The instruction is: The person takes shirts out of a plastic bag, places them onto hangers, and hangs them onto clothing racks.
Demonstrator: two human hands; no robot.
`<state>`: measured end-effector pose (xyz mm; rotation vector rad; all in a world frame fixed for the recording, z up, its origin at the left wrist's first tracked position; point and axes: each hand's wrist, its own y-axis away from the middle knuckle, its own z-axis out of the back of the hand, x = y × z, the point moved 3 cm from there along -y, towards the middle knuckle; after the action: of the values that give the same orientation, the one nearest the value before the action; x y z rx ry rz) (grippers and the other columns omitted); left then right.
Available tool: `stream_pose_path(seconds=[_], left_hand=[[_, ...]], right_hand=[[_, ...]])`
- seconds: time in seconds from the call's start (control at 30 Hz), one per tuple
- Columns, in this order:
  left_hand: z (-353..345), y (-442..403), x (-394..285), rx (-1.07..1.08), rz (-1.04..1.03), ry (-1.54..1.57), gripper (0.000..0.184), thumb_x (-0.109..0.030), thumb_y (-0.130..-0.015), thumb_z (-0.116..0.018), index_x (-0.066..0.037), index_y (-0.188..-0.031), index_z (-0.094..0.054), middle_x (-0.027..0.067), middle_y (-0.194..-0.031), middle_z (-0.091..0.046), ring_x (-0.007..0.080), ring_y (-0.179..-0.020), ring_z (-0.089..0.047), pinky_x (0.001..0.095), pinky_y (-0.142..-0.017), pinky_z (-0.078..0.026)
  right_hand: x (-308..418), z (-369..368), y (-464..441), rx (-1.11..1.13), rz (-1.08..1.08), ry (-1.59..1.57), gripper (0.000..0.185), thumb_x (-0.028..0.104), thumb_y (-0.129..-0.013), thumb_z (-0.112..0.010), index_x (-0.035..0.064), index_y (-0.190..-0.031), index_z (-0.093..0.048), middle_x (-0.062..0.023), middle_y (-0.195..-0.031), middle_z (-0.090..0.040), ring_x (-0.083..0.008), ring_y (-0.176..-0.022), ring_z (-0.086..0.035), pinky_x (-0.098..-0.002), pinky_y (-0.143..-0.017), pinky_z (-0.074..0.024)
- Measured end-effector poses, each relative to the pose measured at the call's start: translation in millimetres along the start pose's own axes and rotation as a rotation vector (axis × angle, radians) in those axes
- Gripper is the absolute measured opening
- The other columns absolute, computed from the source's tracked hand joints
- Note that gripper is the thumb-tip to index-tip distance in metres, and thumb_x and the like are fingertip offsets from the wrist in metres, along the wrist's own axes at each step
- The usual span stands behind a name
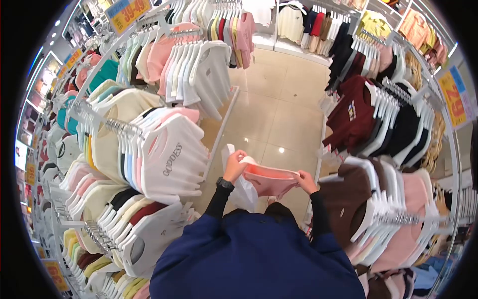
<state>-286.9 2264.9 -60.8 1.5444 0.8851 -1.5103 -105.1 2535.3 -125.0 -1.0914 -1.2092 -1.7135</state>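
A pink garment (273,185) is stretched between my two hands in front of my body, its upper opening spread so the brighter inside shows. My left hand (234,167), with a black watch on the wrist, is closed on the garment's left end. White, thin material (242,193) hangs beneath that hand; whether it is a bag or cloth I cannot tell. My right hand (305,182) pinches the garment's right edge. Which kind of clothing it is does not show clearly.
Racks of hung shirts line both sides of the aisle, with a white "GODDESS" shirt (174,157) at left and a brown shirt (343,199) close at right. Shiny floor tiles (271,99) run ahead. A price sign (454,97) hangs at far right.
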Motion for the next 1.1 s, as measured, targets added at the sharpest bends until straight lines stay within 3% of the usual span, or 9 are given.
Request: stream_pose_path(seconds=[0.07, 0.33, 0.6, 0.7, 0.8, 0.83, 0.93, 1.0, 1.1], left_hand=[[-9, -23, -14, -0.01, 0.048, -0.039, 0.012, 0.001, -0.079, -0.06, -0.003, -0.09, -0.057, 0.0042, -0.079, -0.066, 0.0091, -0.074, -0.062, 0.0221, -0.065, -0.047], [-29, -95, -41, -0.192, 0.053, 0.112, 0.015, 0.001, -0.083, -0.059, -0.003, -0.097, -0.055, 0.0075, -0.085, -0.069, 0.011, -0.081, -0.064, 0.0223, -0.071, -0.048], [-16, -155, -59, -0.225, 0.067, 0.112, 0.013, -0.003, -0.087, -0.061, -0.002, -0.099, -0.057, 0.0084, -0.09, -0.069, 0.0106, -0.085, -0.064, 0.024, -0.075, -0.047], [-7, -189, -53, -0.296, 0.009, 0.092, 0.014, -0.003, -0.085, -0.061, -0.002, -0.098, -0.058, 0.009, -0.086, -0.069, 0.0114, -0.081, -0.065, 0.0248, -0.073, -0.048], [1, -227, -48, -0.454, -0.067, -0.004, 0.012, -0.005, -0.083, -0.063, -0.002, -0.094, -0.059, 0.0095, -0.077, -0.069, 0.0129, -0.071, -0.066, 0.0272, -0.062, -0.049], [5, -240, -44, -0.505, -0.052, -0.05, 0.011, -0.006, -0.082, -0.064, -0.002, -0.092, -0.06, 0.0097, -0.074, -0.069, 0.0138, -0.069, -0.067, 0.0283, -0.06, -0.049], [18, -275, -42, -0.666, -0.064, -0.213, 0.01, -0.012, -0.081, -0.066, -0.004, -0.086, -0.062, 0.0103, -0.068, -0.067, 0.0197, -0.063, -0.067, 0.0327, -0.055, -0.048], [27, -291, -48, -0.725, -0.059, -0.346, 0.011, -0.016, -0.081, -0.066, -0.006, -0.084, -0.062, 0.0108, -0.066, -0.065, 0.025, -0.061, -0.066, 0.0356, -0.054, -0.048], [36, -301, -71, -0.76, 0.001, -0.487, 0.014, -0.021, -0.081, -0.064, -0.008, -0.084, -0.063, 0.0117, -0.065, -0.064, 0.0317, -0.061, -0.064, 0.0393, -0.054, -0.047]], right_hand=[[-12, 23, -46, 0.041, 0.024, 0.161, 0.026, 0.029, -0.096, -0.058, 0.0043, -0.088, -0.058, 0.0008, -0.079, -0.056, -0.0065, -0.071, -0.057, -0.0243, -0.062, -0.0539], [42, 62, -167, 0.279, 0.018, 0.042, 0.028, 0.029, -0.095, -0.059, 0.0018, -0.09, -0.059, -0.0025, -0.081, -0.062, -0.009, -0.071, -0.062, -0.0243, -0.063, -0.0528], [79, 47, -284, 0.404, 0.092, 0.279, 0.025, 0.026, -0.093, -0.06, 0.0008, -0.094, -0.061, -0.0056, -0.075, -0.064, -0.0131, -0.07, -0.065, -0.0268, -0.066, -0.0529], [96, 33, -338, 0.526, 0.165, 0.519, 0.026, 0.025, -0.091, -0.063, 0.0023, -0.103, -0.061, -0.0141, -0.093, -0.065, -0.019, -0.077, -0.067, -0.03, -0.071, -0.0538], [140, 16, -381, 0.465, 0.416, 0.523, 0.038, 0.023, -0.083, -0.069, 0.0052, -0.115, -0.059, -0.0222, -0.115, -0.057, -0.03, -0.091, -0.065, -0.0351, -0.074, -0.0545], [161, 8, -395, 0.546, 0.387, 0.571, 0.047, 0.019, -0.081, -0.07, 0.0045, -0.123, -0.053, -0.0257, -0.128, -0.045, -0.0355, -0.108, -0.057, -0.0415, -0.087, -0.0514], [214, -25, -450, 0.461, 0.847, 0.7, 0.053, 0.013, -0.079, -0.069, 0.0016, -0.126, -0.049, -0.0272, -0.127, -0.045, -0.0407, -0.118, -0.048, -0.0456, -0.099, -0.043], [251, -54, -492, 0.421, 0.891, 0.689, 0.058, 0.009, -0.078, -0.067, 0.0003, -0.131, -0.044, -0.0269, -0.131, -0.044, -0.0441, -0.123, -0.042, -0.0463, -0.105, -0.0369], [338, -99, -531, 0.363, 1.112, 0.557, 0.061, 0.006, -0.077, -0.066, 0.0002, -0.133, -0.042, -0.0257, -0.138, -0.04, -0.0418, -0.127, -0.04, -0.0454, -0.106, -0.0359]])
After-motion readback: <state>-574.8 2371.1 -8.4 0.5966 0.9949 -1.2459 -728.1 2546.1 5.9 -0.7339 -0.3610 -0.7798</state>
